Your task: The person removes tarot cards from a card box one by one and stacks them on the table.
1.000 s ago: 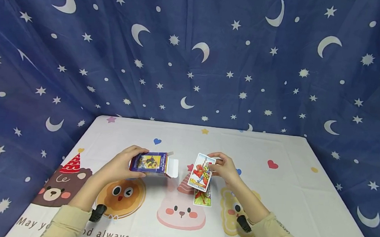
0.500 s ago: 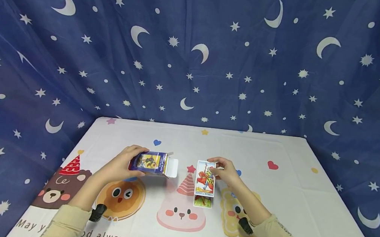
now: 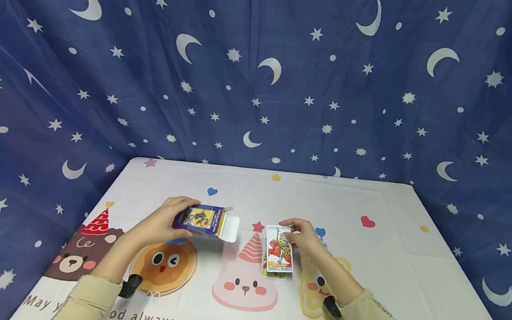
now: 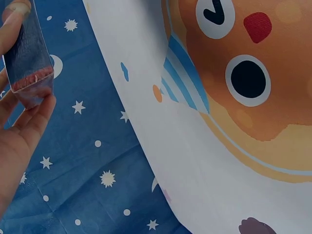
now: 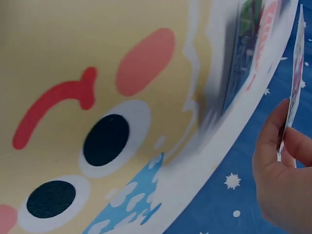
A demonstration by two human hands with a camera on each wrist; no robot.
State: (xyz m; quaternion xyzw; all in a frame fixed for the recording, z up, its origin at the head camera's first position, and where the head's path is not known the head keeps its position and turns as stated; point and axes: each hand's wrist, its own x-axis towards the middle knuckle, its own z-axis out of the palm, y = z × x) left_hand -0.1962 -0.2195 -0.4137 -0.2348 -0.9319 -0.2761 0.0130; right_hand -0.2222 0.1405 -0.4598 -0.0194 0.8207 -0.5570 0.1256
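In the head view my left hand (image 3: 165,221) grips a purple tarot card box (image 3: 199,219) by its left end, thumb at the near side. The box's white end flap (image 3: 230,228) hangs open to the right. A clear sleeve or wrap covers the box end (image 4: 33,80) in the left wrist view. My right hand (image 3: 305,237) pinches a tarot card (image 3: 280,248) showing a rider on a red horse, by its upper right edge. Under it, mostly covered, lies another tarot card (image 3: 273,274) on the table. The right wrist view shows the held card (image 5: 295,68) nearly edge-on, apart from the tabletop.
A white tablecloth (image 3: 339,203) with printed cartoon faces and lettering covers the table. Behind it hangs a blue curtain (image 3: 224,106) with moons and stars. Black straps or camera mounts (image 3: 130,286) sit under both wrists.
My right hand has moved slightly down and toward me; the held card has turned and shifted right, covering more of the card beneath. The left hand and box stay nearly still.
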